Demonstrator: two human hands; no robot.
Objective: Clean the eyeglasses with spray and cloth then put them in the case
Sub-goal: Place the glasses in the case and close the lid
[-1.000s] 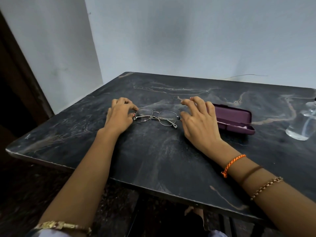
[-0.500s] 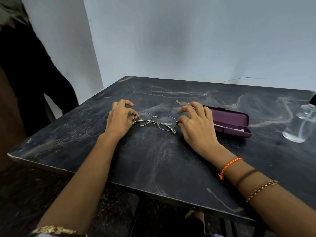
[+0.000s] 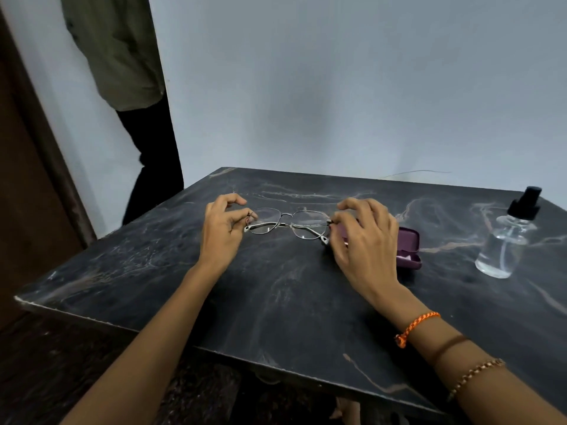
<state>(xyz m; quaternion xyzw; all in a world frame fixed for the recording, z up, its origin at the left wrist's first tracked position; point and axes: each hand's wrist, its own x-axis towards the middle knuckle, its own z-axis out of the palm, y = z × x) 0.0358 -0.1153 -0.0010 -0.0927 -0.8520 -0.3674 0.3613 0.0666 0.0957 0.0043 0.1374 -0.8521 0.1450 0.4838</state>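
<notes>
Dark marbled table (image 3: 276, 302), purple case (image 3: 409, 245) open on it, clear spray bottle (image 3: 503, 246) standing well right

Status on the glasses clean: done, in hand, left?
Done: nothing visible yet. In hand: left hand and right hand each pinch an end of the folded eyeglasses over the table. Left: spray bottle stands untouched at right, no cloth clearly visible, purple case sits behind the right hand.

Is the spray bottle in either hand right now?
No. The spray bottle stands untouched on the table's right side; both hands hold the eyeglasses.
</notes>
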